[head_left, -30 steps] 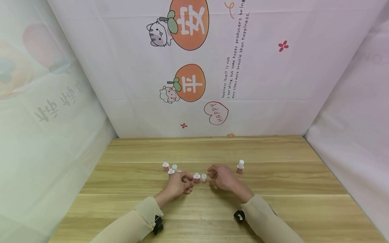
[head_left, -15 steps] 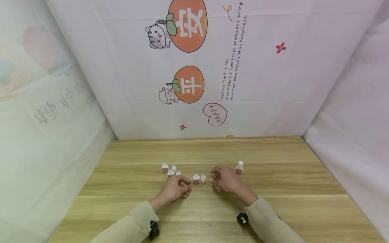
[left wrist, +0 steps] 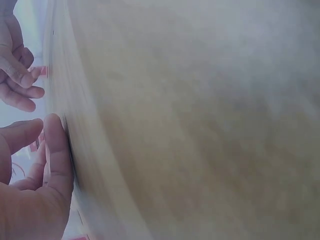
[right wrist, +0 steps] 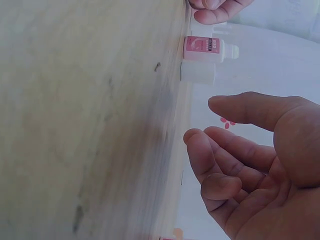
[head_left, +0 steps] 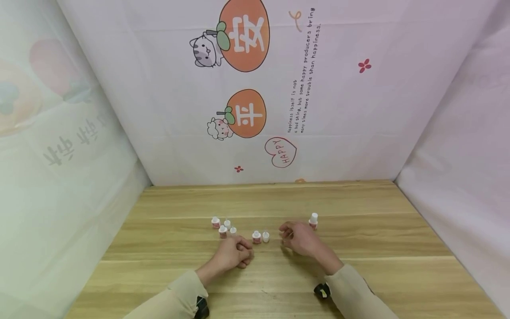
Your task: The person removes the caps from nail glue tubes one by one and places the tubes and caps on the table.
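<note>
A small white bottle with a pink label (head_left: pixel 256 237) stands uncapped between the hands. Right beside it is a white cap (head_left: pixel 265 237), set upside down with a thin stem pointing up. My left hand (head_left: pixel 234 251) rests low by the table just left of that bottle, fingers loosely bent around nothing. To the right of the cap is my right hand (head_left: pixel 300 238), its fingers loosely curled and apart from the thumb, holding nothing. The right wrist view shows the same labelled bottle (right wrist: pixel 202 48) and cap (right wrist: pixel 197 72) a short way beyond the right thumb.
Behind my left hand stand two more uncapped bottles, one farther back (head_left: pixel 215 223) and one nearer (head_left: pixel 223 232), each with an upturned cap (head_left: pixel 233 231) beside it. A capped bottle (head_left: pixel 313 221) stands beyond my right hand. Printed cloth (head_left: pixel 334 146) walls the wooden table (head_left: pixel 358 239).
My right hand has shifted right, away from the middle cap. My left hand has drawn back a little, and the nearer left cap shows more. The view has tilted slightly; the bottles stay put.
</note>
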`<state>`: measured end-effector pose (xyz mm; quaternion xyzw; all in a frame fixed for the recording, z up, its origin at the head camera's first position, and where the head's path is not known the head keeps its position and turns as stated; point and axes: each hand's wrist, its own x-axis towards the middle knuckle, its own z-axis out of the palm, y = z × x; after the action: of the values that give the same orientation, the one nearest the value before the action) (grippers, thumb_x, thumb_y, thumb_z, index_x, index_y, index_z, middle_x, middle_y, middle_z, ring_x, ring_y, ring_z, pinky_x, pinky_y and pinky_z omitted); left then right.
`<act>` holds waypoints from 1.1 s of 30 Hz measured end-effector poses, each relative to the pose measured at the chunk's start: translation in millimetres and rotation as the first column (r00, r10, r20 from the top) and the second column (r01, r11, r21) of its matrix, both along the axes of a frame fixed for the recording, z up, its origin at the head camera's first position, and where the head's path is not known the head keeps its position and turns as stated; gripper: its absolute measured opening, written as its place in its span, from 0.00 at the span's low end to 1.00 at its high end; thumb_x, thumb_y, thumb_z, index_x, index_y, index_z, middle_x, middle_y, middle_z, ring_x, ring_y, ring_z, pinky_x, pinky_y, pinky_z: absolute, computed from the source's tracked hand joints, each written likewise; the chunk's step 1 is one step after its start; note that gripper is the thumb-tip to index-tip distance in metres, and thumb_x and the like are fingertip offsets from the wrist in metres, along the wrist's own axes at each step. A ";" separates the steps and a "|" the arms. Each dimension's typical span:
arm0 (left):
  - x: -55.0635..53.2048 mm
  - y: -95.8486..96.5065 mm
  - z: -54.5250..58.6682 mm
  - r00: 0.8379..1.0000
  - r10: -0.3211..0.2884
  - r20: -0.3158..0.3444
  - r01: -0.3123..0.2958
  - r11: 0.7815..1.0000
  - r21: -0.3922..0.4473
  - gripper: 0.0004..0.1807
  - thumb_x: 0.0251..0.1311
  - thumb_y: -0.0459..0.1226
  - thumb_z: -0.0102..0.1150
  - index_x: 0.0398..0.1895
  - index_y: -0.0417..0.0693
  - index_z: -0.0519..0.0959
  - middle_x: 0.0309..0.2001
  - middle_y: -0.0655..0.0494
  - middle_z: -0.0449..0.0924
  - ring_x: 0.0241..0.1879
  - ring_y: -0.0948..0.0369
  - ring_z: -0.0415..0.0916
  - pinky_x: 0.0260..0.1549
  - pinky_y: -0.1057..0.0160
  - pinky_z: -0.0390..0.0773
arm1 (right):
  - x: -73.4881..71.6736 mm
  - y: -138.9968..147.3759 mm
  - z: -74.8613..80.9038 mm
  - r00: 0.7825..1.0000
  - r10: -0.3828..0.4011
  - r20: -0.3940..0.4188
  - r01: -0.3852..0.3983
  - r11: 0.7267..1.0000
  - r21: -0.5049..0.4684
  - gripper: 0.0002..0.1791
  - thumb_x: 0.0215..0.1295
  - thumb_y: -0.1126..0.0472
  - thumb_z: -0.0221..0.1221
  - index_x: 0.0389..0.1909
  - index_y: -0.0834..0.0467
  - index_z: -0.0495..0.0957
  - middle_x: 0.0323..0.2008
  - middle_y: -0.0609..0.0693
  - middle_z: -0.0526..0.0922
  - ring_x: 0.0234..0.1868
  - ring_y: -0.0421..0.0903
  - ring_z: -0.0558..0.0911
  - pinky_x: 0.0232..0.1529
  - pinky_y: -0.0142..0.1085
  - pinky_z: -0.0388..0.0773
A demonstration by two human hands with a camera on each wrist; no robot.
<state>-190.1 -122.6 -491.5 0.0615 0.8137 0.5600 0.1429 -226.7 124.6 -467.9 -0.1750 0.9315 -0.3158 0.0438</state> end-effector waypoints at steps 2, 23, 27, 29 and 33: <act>1.2 2.1 0.2 1.000 -0.006 -0.008 0.006 1.000 -0.009 0.06 0.61 0.28 0.62 0.39 0.33 0.79 0.26 0.47 0.83 0.19 0.64 0.79 0.21 0.63 0.86 | 0.0 2.5 -0.4 1.000 0.009 -0.009 -0.009 1.000 -0.008 0.17 0.56 0.69 0.66 0.48 0.62 0.82 0.36 0.49 0.86 0.38 0.45 0.84 0.42 0.40 0.84; 6.5 31.9 4.7 0.995 -0.088 -0.051 0.086 0.995 -0.043 0.05 0.59 0.30 0.66 0.35 0.37 0.82 0.23 0.44 0.83 0.17 0.64 0.77 0.16 0.65 0.83 | 3.3 18.9 1.6 0.997 0.021 -0.074 -0.023 0.999 -0.025 0.14 0.57 0.68 0.63 0.45 0.63 0.83 0.35 0.52 0.88 0.35 0.44 0.84 0.38 0.34 0.82; 6.9 39.4 4.9 0.993 -0.100 -0.061 0.097 0.994 -0.054 0.05 0.59 0.30 0.66 0.37 0.37 0.82 0.24 0.42 0.83 0.18 0.64 0.77 0.16 0.64 0.83 | 4.3 21.7 2.8 0.997 0.006 -0.073 -0.008 1.000 -0.028 0.13 0.57 0.68 0.64 0.44 0.63 0.83 0.35 0.52 0.88 0.34 0.43 0.83 0.38 0.35 0.82; 6.8 44.2 4.7 0.993 -0.107 -0.054 0.104 0.993 -0.052 0.06 0.59 0.31 0.66 0.37 0.37 0.82 0.24 0.43 0.83 0.18 0.64 0.77 0.16 0.64 0.82 | 4.5 22.8 3.0 0.998 0.001 -0.069 -0.002 1.000 -0.025 0.12 0.58 0.67 0.65 0.44 0.62 0.83 0.34 0.51 0.87 0.34 0.43 0.83 0.38 0.35 0.82; 5.6 53.5 3.7 0.992 -0.115 -0.045 0.112 0.992 -0.062 0.05 0.60 0.32 0.67 0.37 0.40 0.83 0.23 0.46 0.83 0.18 0.64 0.76 0.15 0.66 0.81 | 4.9 25.5 2.7 0.998 0.005 -0.070 -0.007 1.000 -0.021 0.12 0.57 0.67 0.64 0.43 0.62 0.83 0.34 0.51 0.87 0.34 0.43 0.83 0.38 0.35 0.82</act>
<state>-184.5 -69.1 -487.8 0.1169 0.8284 0.5249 0.1566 -221.8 150.2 -465.3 -0.1893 0.9286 -0.3191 0.0102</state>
